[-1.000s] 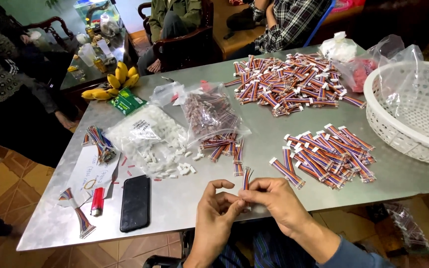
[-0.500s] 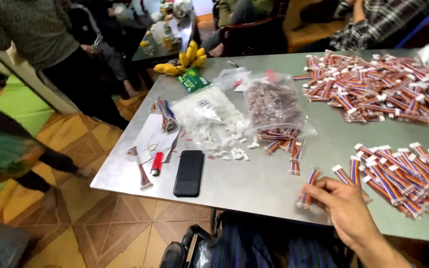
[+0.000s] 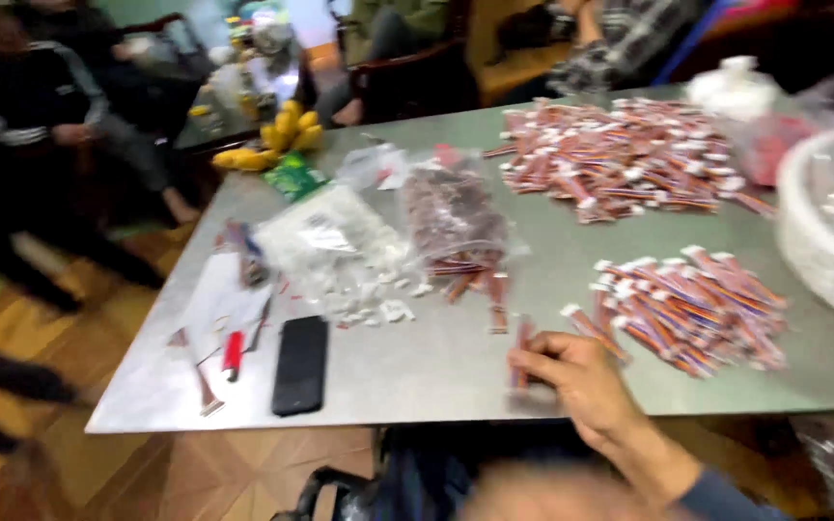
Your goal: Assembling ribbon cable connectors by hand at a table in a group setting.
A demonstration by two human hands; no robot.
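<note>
Right hand (image 3: pixel 576 381) pinching wire bundle (image 3: pixel 521 347) — finished pile (image 3: pixel 692 307) just beside

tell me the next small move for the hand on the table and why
Probably pinch and lift the small wire bundle under the right hand. The fingers already rest on it near the table edge, apart from the finished pile to its right. Blur hides the grip, and the left hand is out of view.
</note>
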